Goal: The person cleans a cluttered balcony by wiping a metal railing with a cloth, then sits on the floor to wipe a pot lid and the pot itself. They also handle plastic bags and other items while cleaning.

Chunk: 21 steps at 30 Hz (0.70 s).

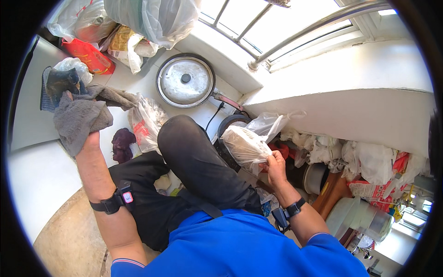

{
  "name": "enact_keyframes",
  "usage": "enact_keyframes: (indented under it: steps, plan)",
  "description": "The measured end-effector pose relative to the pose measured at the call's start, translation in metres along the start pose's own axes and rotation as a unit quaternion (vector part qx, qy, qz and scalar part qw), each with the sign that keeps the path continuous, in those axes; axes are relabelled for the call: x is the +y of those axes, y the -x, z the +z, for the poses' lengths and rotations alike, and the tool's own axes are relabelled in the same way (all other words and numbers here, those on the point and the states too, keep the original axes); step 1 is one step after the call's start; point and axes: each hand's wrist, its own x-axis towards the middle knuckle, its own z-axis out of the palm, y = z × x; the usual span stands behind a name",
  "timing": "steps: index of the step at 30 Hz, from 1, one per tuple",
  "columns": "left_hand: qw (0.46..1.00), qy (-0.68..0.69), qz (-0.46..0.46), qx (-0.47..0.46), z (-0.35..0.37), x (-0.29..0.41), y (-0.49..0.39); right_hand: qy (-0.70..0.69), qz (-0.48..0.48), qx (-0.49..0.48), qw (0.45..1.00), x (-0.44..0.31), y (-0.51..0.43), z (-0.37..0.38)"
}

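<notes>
My left hand (90, 130) holds a grey towel (78, 119), which covers most of the fingers. A dark blue and brown cloth item (64, 86) lies against the towel's upper end; whether I grip it too is unclear. My right hand (275, 168) pinches the gathered edge of a translucent plastic bag (245, 143) with something pale inside. That bag rests by a round black appliance or pot (230, 123). A dark purple cloth (123, 143) and a clear bag with red print (143, 126) lie between my left arm and my raised knee.
A pan with a metal lid (185, 79) stands near the window wall, its pink handle towards the corner. Full plastic bags (148, 20) and a red packet (88, 57) are at upper left. On the right are crumpled bags (368, 161), a metal pot (315, 178) and a plastic container (360, 216).
</notes>
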Motion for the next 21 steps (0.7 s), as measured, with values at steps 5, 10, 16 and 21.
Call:
enact_keyframes:
  steps: [5,10,16,21]
  plan:
    - [0.999,-0.011,-0.013,0.028,0.009,-0.001,0.004,0.036,-0.029,-0.100,0.994,-0.026,0.011,-0.011]
    - [1.000,-0.008,-0.005,-0.030,-0.003,-0.005,-0.001,0.024,-0.043,-0.037,0.998,-0.042,0.008,-0.048]
    - [0.999,0.004,-0.007,-0.043,-0.014,-0.005,-0.007,0.049,-0.133,0.109,0.984,-0.032,-0.058,-0.079]
    - [0.999,0.024,-0.004,-0.044,-0.012,-0.005,-0.003,0.390,-0.091,0.202,0.894,0.022,-0.143,-0.037]
